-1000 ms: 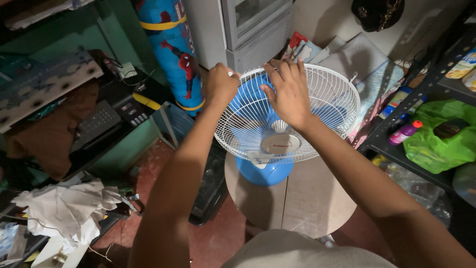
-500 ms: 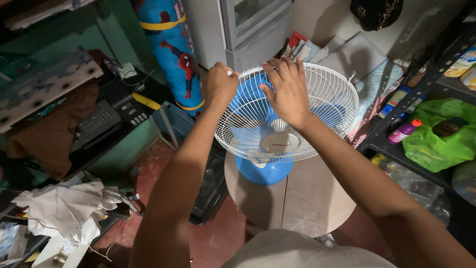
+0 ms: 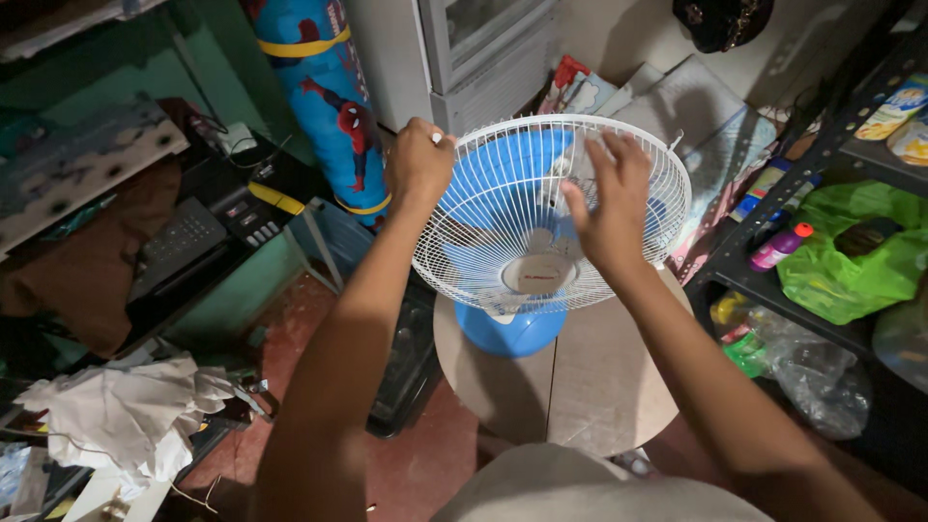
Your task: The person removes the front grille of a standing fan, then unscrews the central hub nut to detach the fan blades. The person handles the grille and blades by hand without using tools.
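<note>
A small electric fan with a white wire guard point(image 3: 483, 261) and blue blades and base point(image 3: 510, 332) stands on a round pale table point(image 3: 590, 387). My left hand point(image 3: 418, 164) is closed around the guard's upper left rim. My right hand point(image 3: 611, 198) hovers over the upper right of the guard, fingers spread and slightly curled, touching or just above the wires. A round white hub cap point(image 3: 537, 275) sits at the guard's centre.
A blue printed bolster point(image 3: 333, 106) leans by a grey cabinet point(image 3: 474, 58). A black printer point(image 3: 208, 237) is at left, crumpled white cloth point(image 3: 126, 416) lower left. Dark shelving at right holds a green bag point(image 3: 851, 261) and a pink bottle point(image 3: 781, 246).
My right hand has lifted off the guard's top rim and moved right, its fingers opening. My left hand keeps its grip on the rim. The view has shifted slightly.
</note>
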